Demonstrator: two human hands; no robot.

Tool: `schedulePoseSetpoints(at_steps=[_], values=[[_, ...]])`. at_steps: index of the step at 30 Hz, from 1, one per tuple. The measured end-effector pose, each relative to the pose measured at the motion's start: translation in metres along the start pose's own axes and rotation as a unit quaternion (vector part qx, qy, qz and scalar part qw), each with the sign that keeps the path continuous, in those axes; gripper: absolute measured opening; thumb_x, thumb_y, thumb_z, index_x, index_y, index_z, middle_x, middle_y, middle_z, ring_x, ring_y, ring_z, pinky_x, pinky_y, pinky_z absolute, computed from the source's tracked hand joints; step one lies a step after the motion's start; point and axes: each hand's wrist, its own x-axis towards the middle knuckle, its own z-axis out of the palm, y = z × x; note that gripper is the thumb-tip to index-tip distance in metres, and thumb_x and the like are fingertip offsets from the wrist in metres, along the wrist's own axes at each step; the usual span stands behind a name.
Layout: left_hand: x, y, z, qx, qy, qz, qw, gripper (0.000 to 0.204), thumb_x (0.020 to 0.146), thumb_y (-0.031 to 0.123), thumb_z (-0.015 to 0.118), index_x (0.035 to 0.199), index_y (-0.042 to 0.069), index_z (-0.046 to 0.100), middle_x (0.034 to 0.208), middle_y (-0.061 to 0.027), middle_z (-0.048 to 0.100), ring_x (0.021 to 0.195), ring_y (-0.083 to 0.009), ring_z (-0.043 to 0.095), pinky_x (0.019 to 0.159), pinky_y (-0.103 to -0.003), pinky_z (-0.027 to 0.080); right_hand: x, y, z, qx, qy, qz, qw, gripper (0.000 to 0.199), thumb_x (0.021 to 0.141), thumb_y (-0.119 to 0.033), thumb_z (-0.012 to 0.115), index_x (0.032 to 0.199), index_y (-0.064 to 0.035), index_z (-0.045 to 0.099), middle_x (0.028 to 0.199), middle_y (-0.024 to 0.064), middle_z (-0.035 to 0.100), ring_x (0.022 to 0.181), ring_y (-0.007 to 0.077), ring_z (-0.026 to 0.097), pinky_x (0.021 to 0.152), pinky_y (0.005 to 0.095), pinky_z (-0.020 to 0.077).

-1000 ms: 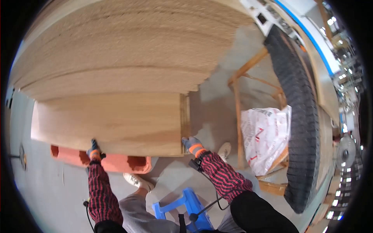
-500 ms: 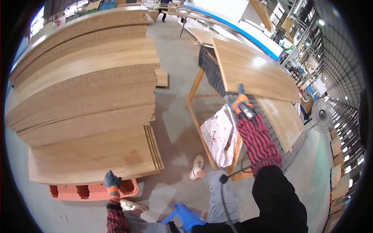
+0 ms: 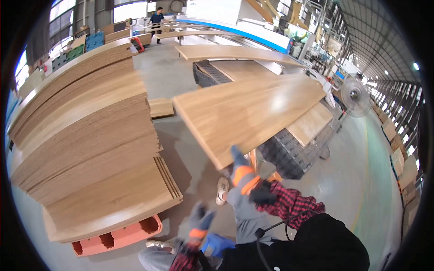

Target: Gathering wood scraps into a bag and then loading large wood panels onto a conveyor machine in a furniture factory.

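My right hand (image 3: 242, 174), in a grey and orange glove, grips the near corner of a wood-grain board (image 3: 253, 113), thumb on the top face and the other fingers hidden beneath. The board is tilted and reaches out past the left side of a bench with a dark grey ribbed cover (image 3: 285, 156). My left hand (image 3: 199, 221), gloved alike, hangs in the air below that corner. Its fingers look apart and it holds nothing; it is slightly blurred. To the left, a stack of boards (image 3: 113, 198) rests on a red pallet (image 3: 122, 235).
Taller stacks of boards (image 3: 86, 131) rise behind the low one. A blue stool (image 3: 217, 245) stands by my legs. Another board (image 3: 312, 122) lies on the bench, and a fan (image 3: 354, 95) stands at the right. A person (image 3: 156, 22) is far off beside a long machine.
My right hand has pulled the board left and toward me, off its place on the bench. My left hand has left the low stack and moved right. The view has turned.
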Motion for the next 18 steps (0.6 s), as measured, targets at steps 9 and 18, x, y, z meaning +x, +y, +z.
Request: schedulePoseSetpoints(at_steps=[9,18], values=[[0.046,-0.078,0.076,-0.387,0.037,0.08,0.918,0.036,0.078,0.021,0.056,0.109,0.005,0.047,0.103,-0.0088,0.053,0.095,-0.0249,0.05,0.083,-0.039,0.042,-0.086,0.025,0.008,0.257,0.645,0.477,0.539,0.073,0.069,-0.053,0.052,0.123,-0.0059,0.039,0.121,0.0145,0.044,0.113,0.0282,0.04,0.092,0.0408,0.034],[-0.092,0.0,-0.159,-0.55,0.415,0.089,0.719,0.037,0.075,0.026,0.06,0.106,0.008,0.052,0.109,-0.0095,0.054,0.101,-0.0281,0.049,0.089,-0.047,0.038,0.032,-0.244,-0.075,0.862,0.146,0.464,-0.142,0.052,0.074,-0.037,0.056,0.114,-0.0049,0.047,0.116,0.0165,0.046,0.109,0.0353,0.039,0.093,0.0408,0.0307]])
